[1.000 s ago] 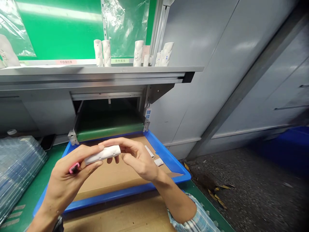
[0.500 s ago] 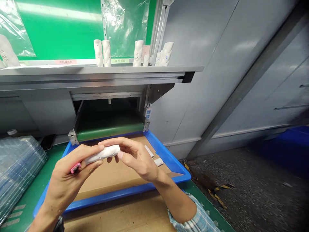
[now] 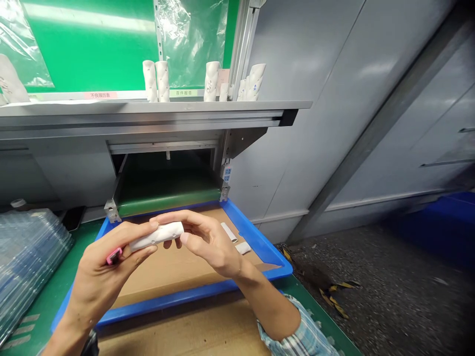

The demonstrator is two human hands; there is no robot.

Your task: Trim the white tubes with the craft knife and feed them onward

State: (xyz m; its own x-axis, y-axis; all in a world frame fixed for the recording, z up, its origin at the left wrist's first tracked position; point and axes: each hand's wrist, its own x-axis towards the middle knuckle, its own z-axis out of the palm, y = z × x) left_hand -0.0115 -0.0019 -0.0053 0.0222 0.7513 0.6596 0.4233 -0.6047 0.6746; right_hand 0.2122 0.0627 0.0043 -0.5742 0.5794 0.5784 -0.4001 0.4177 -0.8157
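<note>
A smooth white cylinder (image 3: 159,236), dotted with small dark rings, is tilted above the blue plastic tray (image 3: 256,242). The person's left hand (image 3: 97,263) pinches it between thumb and fingers, a pink-edged piece (image 3: 114,256) in the palm. The right hand (image 3: 213,247) curls over its other end, touching; how firmly cannot be told. Flat brown cardboard (image 3: 166,279) lines the tray, bearing two white tubes (image 3: 243,248). Left of the tray sits glossy clear plastic (image 3: 33,247); behind it, a green belt (image 3: 168,198).
</note>
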